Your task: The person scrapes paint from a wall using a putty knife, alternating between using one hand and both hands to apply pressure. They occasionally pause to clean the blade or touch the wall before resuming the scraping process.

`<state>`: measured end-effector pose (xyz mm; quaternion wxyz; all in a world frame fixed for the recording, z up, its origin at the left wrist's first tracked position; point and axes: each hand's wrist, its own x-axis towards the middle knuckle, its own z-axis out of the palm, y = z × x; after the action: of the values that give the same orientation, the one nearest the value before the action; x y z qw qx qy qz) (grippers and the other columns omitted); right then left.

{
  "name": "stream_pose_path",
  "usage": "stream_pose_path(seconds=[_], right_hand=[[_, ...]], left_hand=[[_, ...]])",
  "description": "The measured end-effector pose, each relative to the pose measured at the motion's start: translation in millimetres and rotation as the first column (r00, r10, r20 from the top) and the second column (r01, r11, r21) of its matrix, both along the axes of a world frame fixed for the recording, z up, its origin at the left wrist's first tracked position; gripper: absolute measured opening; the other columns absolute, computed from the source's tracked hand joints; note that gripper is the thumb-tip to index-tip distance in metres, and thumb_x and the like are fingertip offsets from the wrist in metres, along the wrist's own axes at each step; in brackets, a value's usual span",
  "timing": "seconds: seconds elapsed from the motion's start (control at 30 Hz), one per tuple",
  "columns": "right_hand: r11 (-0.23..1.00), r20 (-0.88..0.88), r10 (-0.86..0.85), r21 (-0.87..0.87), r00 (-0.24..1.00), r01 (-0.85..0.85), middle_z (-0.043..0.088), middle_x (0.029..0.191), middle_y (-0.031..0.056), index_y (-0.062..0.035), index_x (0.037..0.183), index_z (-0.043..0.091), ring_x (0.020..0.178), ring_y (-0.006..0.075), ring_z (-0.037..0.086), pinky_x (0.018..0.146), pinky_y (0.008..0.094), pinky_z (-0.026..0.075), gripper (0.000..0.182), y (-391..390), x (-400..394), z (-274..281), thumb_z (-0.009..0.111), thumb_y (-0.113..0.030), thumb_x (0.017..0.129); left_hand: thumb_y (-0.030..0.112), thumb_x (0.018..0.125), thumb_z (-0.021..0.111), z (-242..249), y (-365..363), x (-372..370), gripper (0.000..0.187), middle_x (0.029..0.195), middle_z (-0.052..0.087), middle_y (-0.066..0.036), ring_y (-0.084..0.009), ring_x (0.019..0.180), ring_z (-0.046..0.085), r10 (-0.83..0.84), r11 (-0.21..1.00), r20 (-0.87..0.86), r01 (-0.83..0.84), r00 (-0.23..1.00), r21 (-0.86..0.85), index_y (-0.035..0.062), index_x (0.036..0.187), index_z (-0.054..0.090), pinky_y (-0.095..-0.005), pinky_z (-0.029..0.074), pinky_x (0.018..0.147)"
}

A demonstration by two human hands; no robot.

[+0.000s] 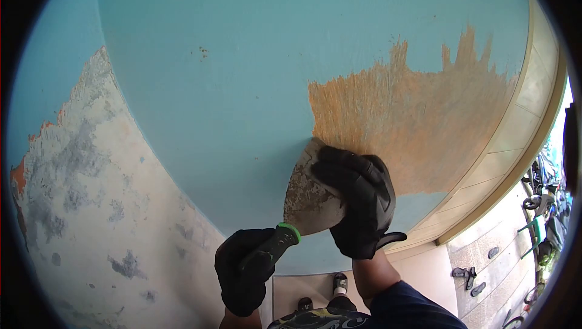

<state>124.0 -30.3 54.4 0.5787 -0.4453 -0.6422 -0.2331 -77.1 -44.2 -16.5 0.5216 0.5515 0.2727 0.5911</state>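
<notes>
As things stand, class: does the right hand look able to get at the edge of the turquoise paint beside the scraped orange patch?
Probably yes. The right hand already presses the scraper blade against the wall where turquoise paint meets the orange patch; nothing lies between.

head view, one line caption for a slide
Two black-gloved hands press a paint scraper against a turquoise wall beside a scraped orange patch.

A single head-worn camera looks forward at a blue wall [230, 86] from very near, its fisheye lens bending the wall's lines and darkening the corners. The lower edge looks down past the person's body to the tiled floor [485, 250] at right.
</notes>
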Motion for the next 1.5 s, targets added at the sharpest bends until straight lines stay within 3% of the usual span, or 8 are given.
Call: stream_pose_path(seconds=[0.23, 0.27, 0.4, 0.5, 0.67, 0.77, 0.9, 1.5], right_hand=[[0.999, 0.045, -0.006, 0.042, 0.999, 0.004, 0.072, 0.1, 0.0116, -0.0062, 0.091, 0.074, 0.09, 0.027, 0.067, 0.08, 0.0367, 0.051, 0.022, -2, -1, 14, 0.068, -0.009, 0.07], [1.0, 0.032, 0.01, 0.007, 0.999, -0.01, 0.072, 0.1, 0.0118, -0.0059, 0.091, 0.074, 0.09, 0.0273, 0.067, 0.079, 0.0368, 0.052, 0.023, -3, -2, 13, 0.068, -0.009, 0.07], [0.997, 0.063, 0.006, 0.074, 0.998, -0.011, 0.072, 0.099, 0.0118, -0.0054, 0.091, 0.074, 0.09, 0.028, 0.067, 0.079, 0.0372, 0.052, 0.023, 0, -3, 20, 0.068, -0.009, 0.069], [1.0, 0.035, 0.014, -0.004, 0.999, -0.014, 0.07, 0.111, 0.0087, -0.012, 0.1, 0.073, 0.093, 0.0276, 0.067, 0.08, 0.0382, 0.051, 0.033, -3, 3, 10, 0.072, -0.008, 0.068], [1.0, 0.01, -0.007, 0.023, 1.0, 0.007, 0.072, 0.1, 0.0115, -0.0064, 0.091, 0.074, 0.089, 0.0277, 0.067, 0.078, 0.0373, 0.052, 0.022, -2, -5, 12, 0.071, -0.01, 0.069], [1.0, 0.01, -0.01, -0.004, 1.0, 0.01, 0.072, 0.1, 0.0117, -0.0064, 0.091, 0.074, 0.087, 0.0276, 0.067, 0.077, 0.0368, 0.052, 0.022, -5, -1, 10, 0.071, -0.01, 0.069], [0.999, 0.014, 0.031, 0.031, 0.999, -0.032, 0.072, 0.1, 0.012, -0.0064, 0.091, 0.074, 0.086, 0.0277, 0.067, 0.076, 0.0365, 0.052, 0.023, -5, -3, 16, 0.071, -0.011, 0.068], [0.999, 0.069, 0.003, 0.049, 0.998, -0.007, 0.072, 0.098, 0.0122, -0.0048, 0.09, 0.074, 0.087, 0.0282, 0.067, 0.079, 0.0367, 0.052, 0.021, -7, 5, 23, 0.068, -0.009, 0.07]], left_hand=[[0.026, 0.088, 0.063, 15, -3, 4, 0.039, 0.081, 0.061, -0.011, -0.0088, 0.05, 0.047, 0.033, 0.998, 0.001, -0.033, 0.999, -0.055, -0.0066, 0.109, 0.058, -0.0219, 0.036, 0.044], [0.027, 0.089, 0.062, 16, 0, 1, 0.038, 0.08, 0.061, -0.01, -0.0088, 0.051, 0.047, -0.078, 0.997, 0.003, 0.078, 0.997, -0.028, -0.0065, 0.108, 0.058, -0.0215, 0.037, 0.045], [0.028, 0.088, 0.065, 37, 0, 2, 0.04, 0.081, 0.061, -0.01, -0.0084, 0.052, 0.047, 0.01, 1.0, 0.038, -0.009, 0.999, -0.012, -0.0065, 0.107, 0.059, -0.0222, 0.037, 0.045], [0.03, 0.089, 0.063, 13, -2, 1, 0.041, 0.082, 0.062, -0.011, -0.008, 0.052, 0.046, -0.037, 0.999, -0.017, 0.037, 0.999, -0.029, -0.0063, 0.107, 0.059, -0.0224, 0.036, 0.044], [0.028, 0.084, 0.069, 20, 1, -8, 0.042, 0.086, 0.065, -0.014, -0.0097, 0.052, 0.049, -0.026, 1.0, 0.001, 0.026, 1.0, -0.002, -0.0049, 0.108, 0.06, -0.0223, 0.036, 0.044], [0.029, 0.083, 0.068, 10, 0, 1, 0.042, 0.086, 0.065, -0.014, -0.0095, 0.052, 0.049, -0.049, 0.991, 0.072, 0.057, 0.996, -0.117, -0.0047, 0.108, 0.06, -0.0229, 0.036, 0.044], [0.027, 0.084, 0.068, 17, 1, -8, 0.042, 0.085, 0.065, -0.013, -0.0096, 0.054, 0.049, -0.028, 1.0, 0.054, 0.028, 0.998, -0.005, -0.0046, 0.11, 0.06, -0.0229, 0.037, 0.044], [0.024, 0.087, 0.066, 14, -7, 3, 0.04, 0.085, 0.065, -0.013, -0.006, 0.052, 0.045, -0.11, 0.987, 0.04, 0.114, 0.993, -0.116, -0.0079, 0.109, 0.058, -0.0215, 0.034, 0.044]])
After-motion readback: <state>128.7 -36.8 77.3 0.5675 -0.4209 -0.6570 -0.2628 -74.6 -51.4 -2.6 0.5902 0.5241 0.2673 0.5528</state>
